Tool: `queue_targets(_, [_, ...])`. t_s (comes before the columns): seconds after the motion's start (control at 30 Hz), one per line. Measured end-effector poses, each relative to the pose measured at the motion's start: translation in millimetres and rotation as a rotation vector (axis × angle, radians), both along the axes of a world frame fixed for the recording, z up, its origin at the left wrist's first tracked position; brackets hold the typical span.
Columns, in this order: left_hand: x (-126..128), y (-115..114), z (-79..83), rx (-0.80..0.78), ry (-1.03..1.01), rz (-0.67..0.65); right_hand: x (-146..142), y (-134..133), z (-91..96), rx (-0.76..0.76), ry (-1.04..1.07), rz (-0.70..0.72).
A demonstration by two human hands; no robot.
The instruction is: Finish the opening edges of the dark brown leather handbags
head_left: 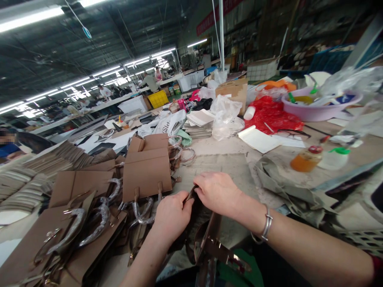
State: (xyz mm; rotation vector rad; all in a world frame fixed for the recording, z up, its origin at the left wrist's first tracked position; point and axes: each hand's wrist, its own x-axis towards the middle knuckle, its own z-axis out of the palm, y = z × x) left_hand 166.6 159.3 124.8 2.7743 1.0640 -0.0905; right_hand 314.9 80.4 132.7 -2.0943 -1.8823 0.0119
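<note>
Brown strap (190,195) (pinched), left hand (172,217), right hand (220,194)

- White bag (169,124) in the middle of the table (223,161): big dark letters stand on its side. They look like "PIS". They lean over, and the folds hide the rest of the word.
- Red banner (213,18) high up at the back: a row of white signs runs along it. They are too blurred and too small to read.
- Round blue tag (87,32) hanging up high on the left: it is too small to tell what it says.
- No other words or numbers can be read.
</note>
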Motion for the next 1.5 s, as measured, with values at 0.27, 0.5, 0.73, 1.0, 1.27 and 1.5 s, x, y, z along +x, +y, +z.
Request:
queue_targets(0.27, [3, 3, -4.4, -0.010, 0.049, 0.013, 11, -12, -1.9, 0.130, 0.192, 0.096])
queue_targets(0.5, [2, 0, 0.1, 0.037, 0.078, 0.010, 44, -47, -22.9, 0.342, 0.356, -0.072])
queue_targets(0.73, [-17, -3, 5.9, -0.017, 0.053, 0.046, 150, -118, -136.3, -0.009, -0.253, -0.535])
queue_targets(1.0, [-16, -15, 0.3, 0.058, 0.131, 0.028, 152, -112, -101.7, 0.397, 0.069, -0.290])
queue_targets(1.27, [-14, -16, -3.6, 0.045, 0.100, 0.038, 20, -20, 31.3, 0.172, 0.016, 0.409])
queue_targets(1.5, [-11, -11, -5.4, 0.041, 0.107, 0.028, 10, 22, 4.6, -0.021, -0.123, 0.583])
